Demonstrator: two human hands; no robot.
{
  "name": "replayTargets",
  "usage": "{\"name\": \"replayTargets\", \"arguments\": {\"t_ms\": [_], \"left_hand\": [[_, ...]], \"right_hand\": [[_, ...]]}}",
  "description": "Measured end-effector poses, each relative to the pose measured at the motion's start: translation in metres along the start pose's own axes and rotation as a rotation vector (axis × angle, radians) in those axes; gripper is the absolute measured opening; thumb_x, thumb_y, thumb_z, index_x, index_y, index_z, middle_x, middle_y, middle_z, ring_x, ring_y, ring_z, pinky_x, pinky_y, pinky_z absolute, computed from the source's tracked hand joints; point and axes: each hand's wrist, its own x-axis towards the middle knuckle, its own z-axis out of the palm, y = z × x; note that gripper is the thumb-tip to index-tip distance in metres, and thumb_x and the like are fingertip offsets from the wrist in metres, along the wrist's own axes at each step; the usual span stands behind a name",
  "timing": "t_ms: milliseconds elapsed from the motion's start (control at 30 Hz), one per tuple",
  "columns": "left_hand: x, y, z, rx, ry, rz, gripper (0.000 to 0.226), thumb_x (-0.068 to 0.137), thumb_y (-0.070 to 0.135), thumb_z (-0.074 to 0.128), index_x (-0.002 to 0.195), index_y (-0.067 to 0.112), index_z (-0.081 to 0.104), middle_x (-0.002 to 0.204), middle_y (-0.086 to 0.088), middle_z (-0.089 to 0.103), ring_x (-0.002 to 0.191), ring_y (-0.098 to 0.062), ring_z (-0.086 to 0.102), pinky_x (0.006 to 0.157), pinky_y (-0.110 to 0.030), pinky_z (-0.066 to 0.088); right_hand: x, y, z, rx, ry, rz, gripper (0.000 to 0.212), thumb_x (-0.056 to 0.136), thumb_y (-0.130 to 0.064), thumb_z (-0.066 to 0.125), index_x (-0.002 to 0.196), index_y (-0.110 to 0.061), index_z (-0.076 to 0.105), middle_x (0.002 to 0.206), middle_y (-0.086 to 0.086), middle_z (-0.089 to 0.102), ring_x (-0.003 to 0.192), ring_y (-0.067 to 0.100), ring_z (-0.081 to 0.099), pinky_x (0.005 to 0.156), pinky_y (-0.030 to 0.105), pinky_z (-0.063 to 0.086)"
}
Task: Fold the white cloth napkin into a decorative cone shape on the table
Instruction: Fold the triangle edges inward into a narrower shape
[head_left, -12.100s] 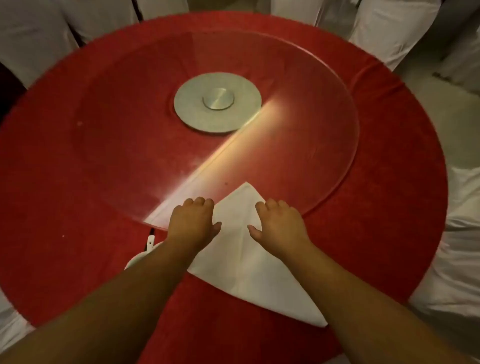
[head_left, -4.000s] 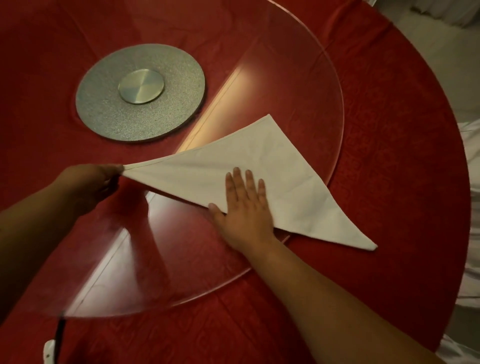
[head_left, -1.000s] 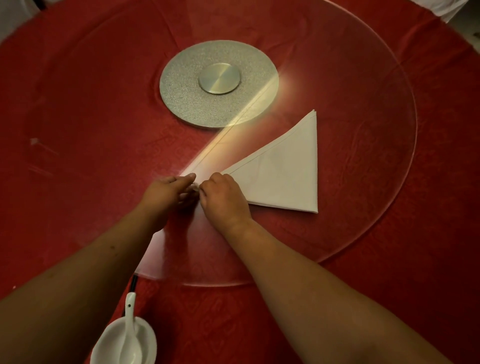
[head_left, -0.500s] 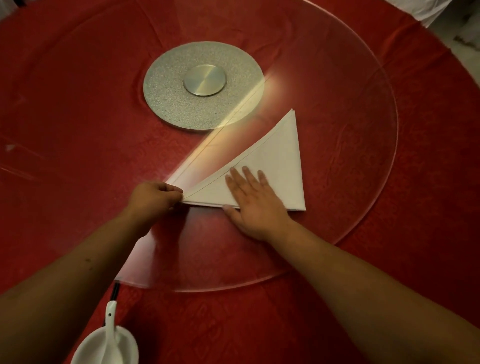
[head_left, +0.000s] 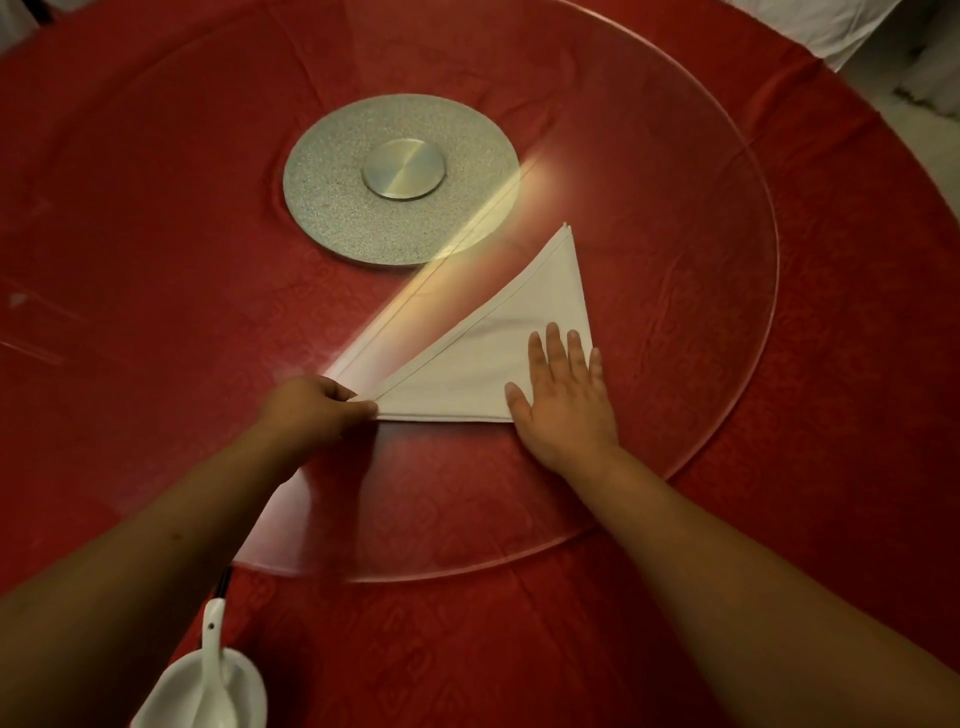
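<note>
Napkin pinned flat at both ends

Fingers of the left hand (head_left: 317, 410) are curled closed around the napkin's (head_left: 488, 364) sharp near-left tip, thumb and fingertips pinching the point where its layered edges meet. The right hand (head_left: 563, 400) lies open and flat, fingers spread, palm down on the napkin's near-right corner, covering that corner and pressing it to the surface rather than gripping it.

The white cloth is folded into a long triangle with hemmed edges stacked along its left side. It lies on the near-right part of the glass turntable (head_left: 727, 260), its bottom edge running between the two hands and its far point aimed toward the turntable's middle, stopping just short of the metal hub (head_left: 400, 176). A bright streak of reflected light crosses the glass beside the napkin's left edge.

The turntable sits on the red tablecloth (head_left: 857, 467). At the tabletop's near edge, left of centre, stands a small white bowl (head_left: 176, 696) with a white spoon (head_left: 213, 660) resting in it, well apart from the napkin. Both forearms reach over the turntable's near rim.
</note>
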Motion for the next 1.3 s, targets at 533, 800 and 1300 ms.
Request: {"name": "replayTargets", "arguments": {"t_ms": [533, 800, 1300], "left_hand": [[-0.005, -0.042, -0.088, -0.120, -0.324, -0.264, 0.011, 0.077, 0.020, 0.085, 0.071, 0.012, 0.081, 0.069, -0.004, 0.077, 0.063, -0.012, 0.074, 0.054, -0.023, 0.056], [-0.008, -0.052, -0.081, -0.205, -0.186, -0.315, 0.019, 0.074, 0.018, 0.088, 0.064, 0.007, 0.077, 0.062, -0.005, 0.075, 0.055, -0.012, 0.071, 0.049, -0.022, 0.055], [-0.015, -0.063, -0.072, -0.242, -0.058, -0.202, 0.027, 0.079, 0.032, 0.085, 0.082, 0.005, 0.079, 0.079, -0.010, 0.080, 0.069, -0.020, 0.076, 0.065, -0.030, 0.058]], "right_hand": [[0.083, -0.048, -0.004, -0.182, -0.081, -0.798, 0.071, 0.100, -0.063, 0.012, 0.162, -0.030, 0.003, 0.171, 0.001, -0.001, 0.156, 0.025, -0.005, 0.125, 0.050, -0.005], [0.151, -0.014, -0.029, -0.165, -0.100, -0.434, 0.069, 0.101, -0.061, 0.007, 0.161, -0.028, 0.000, 0.171, -0.004, -0.003, 0.156, 0.028, -0.006, 0.125, 0.052, -0.002], [0.155, -0.026, -0.035, 0.258, 0.339, 0.280, 0.051, 0.087, -0.051, 0.067, 0.115, -0.008, 0.064, 0.125, 0.017, 0.058, 0.121, 0.038, 0.050, 0.097, 0.046, 0.042]]}}
